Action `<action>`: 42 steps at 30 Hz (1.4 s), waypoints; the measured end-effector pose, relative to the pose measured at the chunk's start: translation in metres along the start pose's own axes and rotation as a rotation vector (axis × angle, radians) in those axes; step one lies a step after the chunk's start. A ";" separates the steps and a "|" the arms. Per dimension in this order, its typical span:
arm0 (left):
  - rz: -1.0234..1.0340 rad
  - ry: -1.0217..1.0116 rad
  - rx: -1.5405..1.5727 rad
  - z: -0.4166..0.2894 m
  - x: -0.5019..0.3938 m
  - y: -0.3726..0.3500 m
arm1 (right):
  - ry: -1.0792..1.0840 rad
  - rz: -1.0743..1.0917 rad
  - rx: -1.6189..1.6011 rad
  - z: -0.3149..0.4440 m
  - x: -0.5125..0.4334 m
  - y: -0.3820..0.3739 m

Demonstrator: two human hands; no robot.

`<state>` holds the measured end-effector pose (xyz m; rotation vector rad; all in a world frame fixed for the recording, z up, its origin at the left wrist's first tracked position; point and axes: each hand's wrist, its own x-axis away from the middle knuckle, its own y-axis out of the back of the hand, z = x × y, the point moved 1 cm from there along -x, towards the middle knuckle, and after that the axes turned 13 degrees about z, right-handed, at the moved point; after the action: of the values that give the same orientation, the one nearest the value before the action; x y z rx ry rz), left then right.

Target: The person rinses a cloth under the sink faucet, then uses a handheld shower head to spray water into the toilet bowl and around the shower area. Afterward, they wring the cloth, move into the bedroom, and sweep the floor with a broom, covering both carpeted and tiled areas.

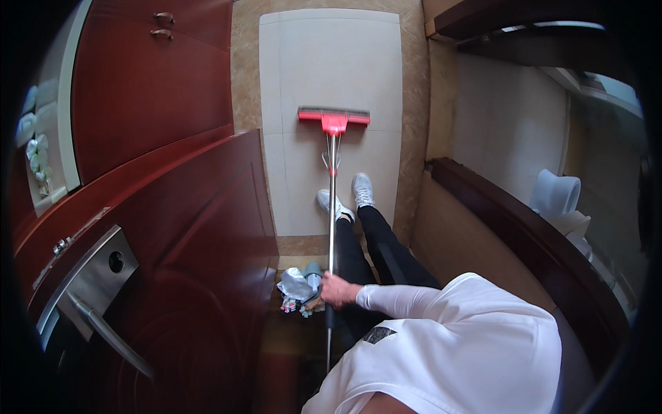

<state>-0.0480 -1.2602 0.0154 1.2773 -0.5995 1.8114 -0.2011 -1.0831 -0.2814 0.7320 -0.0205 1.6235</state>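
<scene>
My right hand point(339, 291) is closed around the pole of a sponge mop point(332, 222), near a dark grip section. The pole runs ahead over one shoe, and its lower end carries a wire squeeze linkage. Its pink-red mop head point(334, 122) lies across the pale tile floor point(331, 62), with a dark, slightly blurred strip along the far edge. White shoes point(363, 190) stand on the tiles behind the head. Left of my right hand is a heap of crumpled wrappers and small items point(299, 290). My left hand is out of view.
A dark red door point(217, 227) with a metal lever handle point(108, 331) stands at the left. Beyond it is a red cabinet point(155, 88) with two small handles. At the right, a dark wooden door frame point(517, 233) borders a room with a white toilet point(556, 194).
</scene>
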 end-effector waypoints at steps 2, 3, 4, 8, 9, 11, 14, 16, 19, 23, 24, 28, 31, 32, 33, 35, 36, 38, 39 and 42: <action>-0.050 0.056 -0.068 0.020 0.032 0.010 | 0.046 -0.005 -0.026 0.035 0.005 -0.015; -0.082 0.069 -0.099 0.026 0.047 0.017 | 0.078 0.029 -0.029 0.051 0.007 -0.021; -0.114 0.078 -0.139 0.027 0.059 0.025 | 0.125 -0.070 -0.052 0.064 0.008 -0.022; -0.267 0.014 -0.322 0.007 0.089 0.076 | 0.160 -0.108 -0.084 0.093 0.022 -0.008; -0.318 -0.024 -0.376 -0.003 0.093 0.089 | 0.161 -0.124 -0.108 0.093 0.030 0.002; -0.423 -0.117 -0.479 -0.025 0.099 0.117 | 0.073 -0.386 -0.061 0.076 0.057 0.024; -0.630 -0.337 -0.631 -0.062 0.103 0.158 | -0.105 -0.611 -0.132 0.020 0.103 0.070; -0.789 -0.555 -0.757 -0.094 0.095 0.185 | -0.209 -0.869 -0.144 -0.017 0.141 0.099; -0.931 -0.742 -0.853 -0.158 0.070 0.224 | -0.318 -1.030 -0.112 -0.057 0.191 0.128; -0.563 -0.778 -0.898 -0.256 0.064 0.238 | -0.440 -0.967 -0.197 -0.115 0.245 0.120; -0.453 -0.710 -0.982 -0.287 0.063 0.245 | -0.448 -1.009 -0.138 -0.135 0.256 0.116; -0.322 -0.688 -0.955 -0.404 0.066 0.285 | -0.466 -1.166 -0.237 -0.224 0.259 0.136; -0.482 -0.742 -1.060 -0.461 0.070 0.310 | -0.584 -1.096 -0.340 -0.278 0.253 0.157; -0.515 -0.642 -1.096 -0.470 0.075 0.315 | -0.552 -1.194 -0.328 -0.283 0.251 0.161; -0.571 -0.655 -1.149 -0.474 0.081 0.327 | -0.559 -1.211 -0.338 -0.287 0.247 0.167; -0.623 -0.421 -1.228 -0.485 0.085 0.361 | -0.481 -1.224 -0.411 -0.295 0.241 0.181; -0.630 -0.358 -1.296 -0.489 0.086 0.378 | -0.496 -1.276 -0.418 -0.300 0.240 0.188; -0.516 -0.358 -1.012 -0.500 0.082 0.404 | -0.538 -1.223 -0.395 -0.310 0.242 0.197; -0.399 -0.407 -0.735 -0.507 0.077 0.412 | -0.529 -1.245 -0.427 -0.318 0.247 0.198; -0.222 -0.480 -0.468 -0.560 0.063 0.404 | -0.504 -1.399 -0.442 -0.348 0.278 0.187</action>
<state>-0.6928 -1.0362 -0.1050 1.3815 -1.0286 1.0931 -0.5243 -0.7314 -0.3566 0.5464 -0.1807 0.0696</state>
